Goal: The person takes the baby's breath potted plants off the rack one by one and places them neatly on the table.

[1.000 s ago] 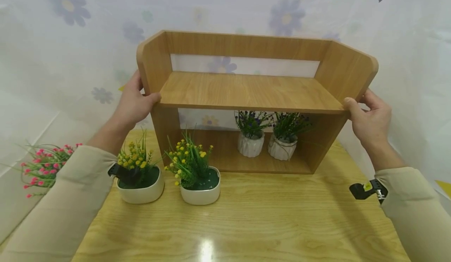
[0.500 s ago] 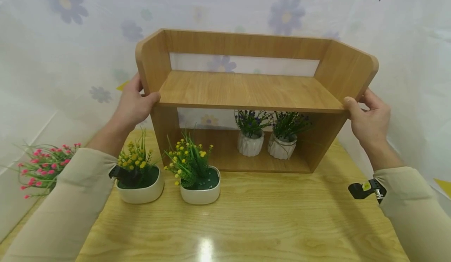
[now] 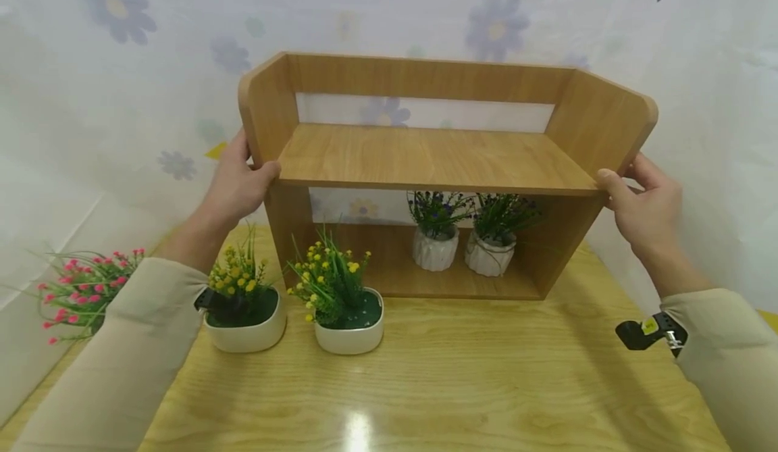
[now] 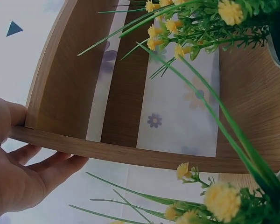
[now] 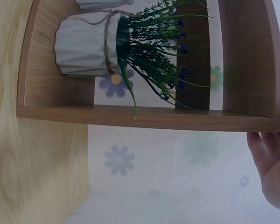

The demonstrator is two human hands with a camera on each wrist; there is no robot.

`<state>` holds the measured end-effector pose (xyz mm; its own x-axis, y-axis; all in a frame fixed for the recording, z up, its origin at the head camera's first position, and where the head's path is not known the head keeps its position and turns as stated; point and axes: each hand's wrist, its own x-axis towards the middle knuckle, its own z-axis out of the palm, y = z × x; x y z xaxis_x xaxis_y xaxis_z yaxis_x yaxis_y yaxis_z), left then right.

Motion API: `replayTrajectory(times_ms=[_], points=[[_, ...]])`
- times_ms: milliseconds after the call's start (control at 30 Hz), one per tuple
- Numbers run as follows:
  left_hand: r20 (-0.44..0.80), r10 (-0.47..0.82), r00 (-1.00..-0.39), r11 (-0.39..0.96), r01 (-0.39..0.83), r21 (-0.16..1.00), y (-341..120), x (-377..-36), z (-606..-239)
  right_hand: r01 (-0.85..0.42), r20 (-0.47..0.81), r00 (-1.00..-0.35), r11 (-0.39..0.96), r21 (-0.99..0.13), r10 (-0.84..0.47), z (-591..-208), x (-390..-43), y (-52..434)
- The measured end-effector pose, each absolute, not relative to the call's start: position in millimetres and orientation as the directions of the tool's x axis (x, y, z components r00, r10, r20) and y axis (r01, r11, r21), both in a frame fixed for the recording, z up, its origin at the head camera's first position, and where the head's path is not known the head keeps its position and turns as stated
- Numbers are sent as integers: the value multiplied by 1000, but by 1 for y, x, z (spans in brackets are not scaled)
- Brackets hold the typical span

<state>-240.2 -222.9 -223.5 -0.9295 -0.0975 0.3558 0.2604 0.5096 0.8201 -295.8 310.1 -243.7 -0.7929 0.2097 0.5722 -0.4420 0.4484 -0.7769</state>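
Observation:
A two-tier wooden desktop shelf (image 3: 419,158) stands at the back of the table. My left hand (image 3: 234,178) grips its left side panel, thumb on the front edge by the upper board and fingers on the outer face. On the opposite side panel, my right hand (image 3: 650,202) holds on in the same way, its fingers partly hidden behind the wood. Two white ribbed pots (image 3: 435,249) with purple-flowered plants sit on the lower level, toward the right. The right wrist view shows twine round one white pot (image 5: 86,44). Fingers of the left hand (image 4: 18,172) touch the panel's outside.
Two cream planters with yellow flowers stand before the shelf's left part: one planter (image 3: 349,337) near the front board, another planter (image 3: 246,334) under my left forearm. Pink flowers (image 3: 85,290) are at far left. The wooden table (image 3: 462,378) extends forward; a flowered sheet (image 3: 389,19) hangs behind.
Both hands keep their hold on the shelf, which shows no clear movement. The head view has shifted slightly, and my right forearm sits a little farther right.

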Motion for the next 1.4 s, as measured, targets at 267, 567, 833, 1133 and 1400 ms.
replayTrajectory(times_ms=[267, 567, 833, 1133, 1400], points=[[353, -98, -930, 471, 269, 840, -226, -243, -226, -387, 550, -813, 529, -755, 189, -249, -275, 311], [352, -99, -931, 457, 272, 847, -227, -244, -228, -384, 553, -788, 488, -784, 269, -279, -247, 300], [350, -103, -931, 469, 264, 843, -225, -243, -228, -419, 564, -800, 481, -770, 204, -298, -230, 292], [345, -112, -932, 476, 254, 842, -225, -243, -227, -521, 571, -817, 318, -792, 84, -315, -217, 279], [357, -101, -929, 468, 272, 841, -225, -244, -228, -549, 551, -834, 158, -820, -35, -329, -210, 266]])
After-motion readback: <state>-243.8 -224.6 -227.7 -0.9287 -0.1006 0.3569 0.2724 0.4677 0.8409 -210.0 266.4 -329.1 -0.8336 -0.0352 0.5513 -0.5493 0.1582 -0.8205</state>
